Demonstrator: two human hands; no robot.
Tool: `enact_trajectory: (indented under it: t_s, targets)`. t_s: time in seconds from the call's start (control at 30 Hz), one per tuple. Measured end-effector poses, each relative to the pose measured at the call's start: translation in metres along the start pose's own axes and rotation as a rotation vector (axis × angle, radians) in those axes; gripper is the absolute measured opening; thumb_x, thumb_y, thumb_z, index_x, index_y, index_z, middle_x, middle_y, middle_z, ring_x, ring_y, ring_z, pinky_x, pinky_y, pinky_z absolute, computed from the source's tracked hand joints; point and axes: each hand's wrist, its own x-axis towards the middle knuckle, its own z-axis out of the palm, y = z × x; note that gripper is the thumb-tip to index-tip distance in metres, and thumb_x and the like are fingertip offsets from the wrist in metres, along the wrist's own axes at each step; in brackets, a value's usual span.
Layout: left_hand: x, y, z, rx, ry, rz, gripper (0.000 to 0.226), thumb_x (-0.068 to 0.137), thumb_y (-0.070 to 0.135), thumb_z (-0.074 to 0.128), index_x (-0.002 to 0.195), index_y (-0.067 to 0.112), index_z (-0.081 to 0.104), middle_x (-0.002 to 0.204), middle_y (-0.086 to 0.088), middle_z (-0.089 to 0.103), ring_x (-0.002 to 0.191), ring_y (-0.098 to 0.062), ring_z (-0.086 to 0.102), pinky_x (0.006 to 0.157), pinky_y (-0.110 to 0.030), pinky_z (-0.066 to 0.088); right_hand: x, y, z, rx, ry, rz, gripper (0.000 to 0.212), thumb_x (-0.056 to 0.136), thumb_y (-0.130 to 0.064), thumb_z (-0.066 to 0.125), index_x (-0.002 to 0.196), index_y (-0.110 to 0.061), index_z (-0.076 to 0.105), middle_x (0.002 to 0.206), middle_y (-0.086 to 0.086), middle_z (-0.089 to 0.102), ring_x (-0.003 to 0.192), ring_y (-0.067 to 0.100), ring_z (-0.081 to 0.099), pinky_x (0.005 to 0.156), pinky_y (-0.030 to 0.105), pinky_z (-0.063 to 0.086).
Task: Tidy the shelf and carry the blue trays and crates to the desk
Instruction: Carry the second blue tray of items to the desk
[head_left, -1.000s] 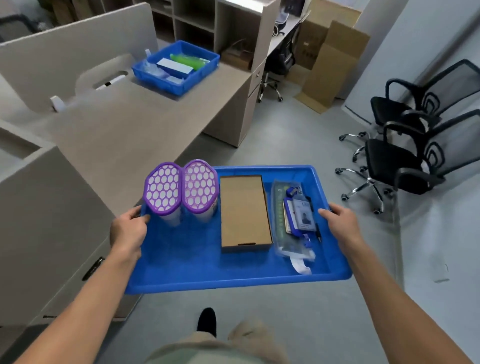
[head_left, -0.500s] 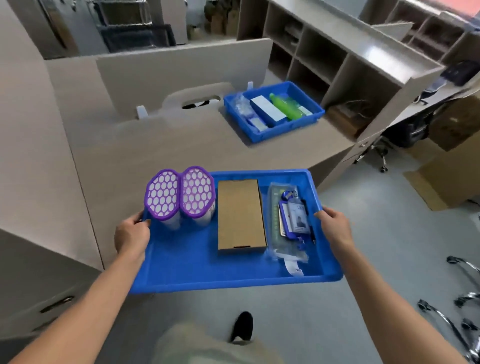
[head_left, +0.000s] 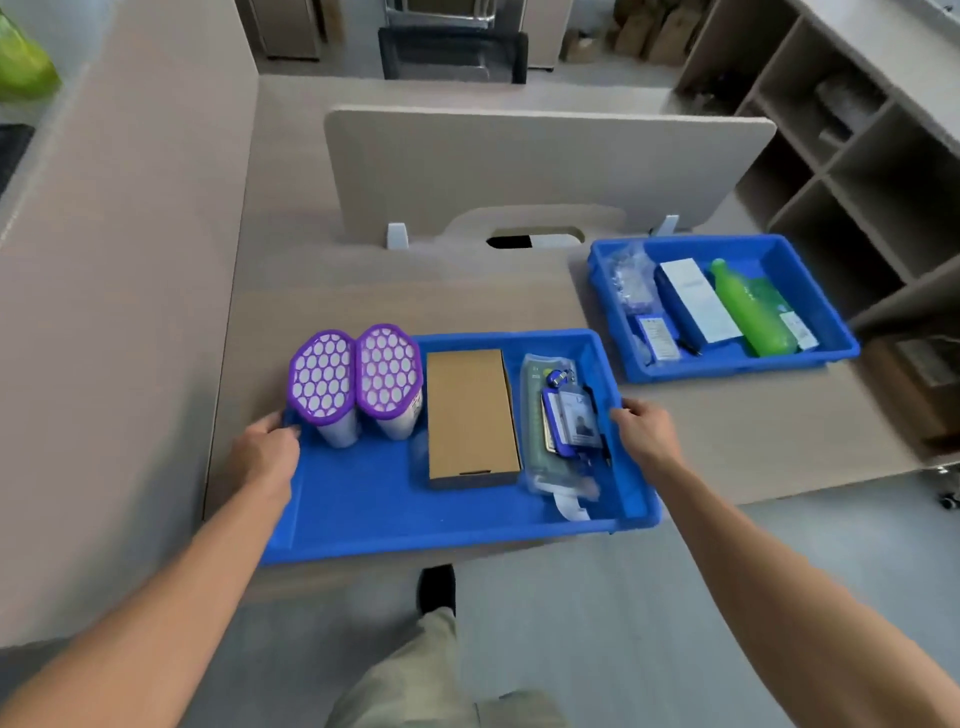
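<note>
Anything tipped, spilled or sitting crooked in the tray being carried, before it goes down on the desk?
Nothing spilled. The two purple-lidded containers stand upright, the cardboard box lies flat and square, and the badge holder rests on a plastic pouch. The blue tray overhangs the desk's near edge, held by the left hand and right hand.

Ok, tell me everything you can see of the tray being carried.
The blue tray is a shallow rectangular bin, plastic by its look, held level over the desk's front edge. The left hand and right hand grip its side rims. Inside are two purple-lidded containers, a flat brown box and a bagged badge holder.
</note>
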Motion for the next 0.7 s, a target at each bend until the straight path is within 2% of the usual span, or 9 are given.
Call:
enact_trajectory:
  t_s: [0.1, 0.17, 0.27, 0.33, 0.4, 0.47, 0.57, 0.63, 0.7]
  targets:
    - [0.029, 0.021, 0.025, 0.006, 0.015, 0.004, 0.044, 0.088, 0.022, 0.058, 0.131, 0.026, 0.061, 0.126, -0.004, 0.066, 0.111, -0.031, 0.062, 0.093, -0.044, 0.051, 0.052, -0.016, 0.011, -0.072, -0.023, -0.023, 0.018, 0.092, -0.014, 0.052, 0.099, -0.019, 0.069, 0.078, 0.001, 0.062, 0.067, 0.018, 0.054, 0.054, 0.025, 0.038]
    - [0.044, 0.036, 0.041, -0.004, 0.029, 0.011, 0.043, 0.090, 0.021, 0.057, 0.133, 0.025, 0.060, 0.127, -0.005, 0.066, 0.110, -0.028, 0.061, 0.092, -0.041, 0.050, 0.078, -0.027, 0.016, -0.105, -0.024, -0.007, 0.019, 0.092, -0.014, 0.051, 0.098, -0.020, 0.069, 0.079, 0.000, 0.062, 0.067, 0.016, 0.054, 0.052, 0.024, 0.037]
    - [0.065, 0.058, 0.063, -0.076, 0.023, 0.041, 0.042, 0.091, 0.017, 0.057, 0.132, 0.023, 0.061, 0.125, -0.002, 0.066, 0.102, -0.018, 0.058, 0.088, -0.031, 0.045, 0.115, -0.041, 0.023, -0.155, -0.049, -0.001, 0.029, 0.089, -0.007, 0.048, 0.105, -0.021, 0.068, 0.092, 0.004, 0.067, 0.080, 0.023, 0.060, 0.063, 0.028, 0.044]
    - [0.079, 0.068, 0.075, -0.098, 0.016, 0.050, 0.042, 0.091, 0.016, 0.056, 0.131, 0.025, 0.061, 0.118, 0.001, 0.067, 0.098, -0.016, 0.058, 0.085, -0.029, 0.044, 0.138, -0.045, 0.029, -0.161, -0.061, 0.009, 0.036, 0.088, -0.005, 0.045, 0.115, -0.013, 0.066, 0.107, 0.010, 0.069, 0.093, 0.032, 0.064, 0.076, 0.037, 0.052]
    - [0.091, 0.074, 0.083, -0.085, 0.006, 0.059, 0.042, 0.090, 0.017, 0.055, 0.131, 0.028, 0.061, 0.113, 0.005, 0.066, 0.098, -0.015, 0.059, 0.086, -0.028, 0.045, 0.156, -0.047, 0.035, -0.168, -0.057, 0.020, 0.042, 0.089, -0.004, 0.044, 0.127, -0.008, 0.059, 0.123, 0.015, 0.066, 0.109, 0.037, 0.062, 0.086, 0.043, 0.052]
    - [0.099, 0.077, 0.088, -0.087, -0.031, 0.053, 0.044, 0.090, 0.019, 0.056, 0.132, 0.031, 0.059, 0.112, 0.010, 0.065, 0.101, -0.014, 0.060, 0.088, -0.028, 0.045, 0.167, -0.048, 0.039, -0.173, -0.057, 0.034, 0.048, 0.091, -0.005, 0.044, 0.137, -0.013, 0.053, 0.122, 0.006, 0.063, 0.109, 0.031, 0.060, 0.082, 0.035, 0.048]
    - [0.100, 0.076, 0.087, -0.079, -0.093, 0.054, 0.047, 0.089, 0.019, 0.055, 0.133, 0.035, 0.057, 0.114, 0.015, 0.065, 0.104, -0.011, 0.060, 0.090, -0.028, 0.046, 0.172, -0.051, 0.038, -0.160, -0.064, 0.001, 0.046, 0.092, -0.004, 0.044, 0.135, -0.017, 0.054, 0.108, -0.001, 0.058, 0.100, 0.025, 0.057, 0.075, 0.030, 0.044]
    - [0.089, 0.067, 0.084, -0.090, -0.107, 0.056, 0.049, 0.090, 0.016, 0.053, 0.134, 0.036, 0.055, 0.114, 0.015, 0.066, 0.101, -0.010, 0.062, 0.090, -0.029, 0.048, 0.169, -0.048, 0.036, -0.154, -0.082, -0.012, 0.051, 0.093, -0.005, 0.044, 0.142, -0.017, 0.047, 0.124, 0.003, 0.060, 0.108, 0.023, 0.056, 0.084, 0.031, 0.043]
    - [0.070, 0.053, 0.078, -0.110, -0.089, 0.036, 0.045, 0.091, 0.012, 0.051, 0.130, 0.034, 0.058, 0.109, 0.013, 0.068, 0.095, -0.013, 0.064, 0.089, -0.033, 0.051, 0.158, -0.038, 0.035, -0.173, -0.081, -0.001, 0.056, 0.094, -0.008, 0.043, 0.149, -0.018, 0.039, 0.141, 0.006, 0.055, 0.122, 0.027, 0.054, 0.092, 0.034, 0.043]
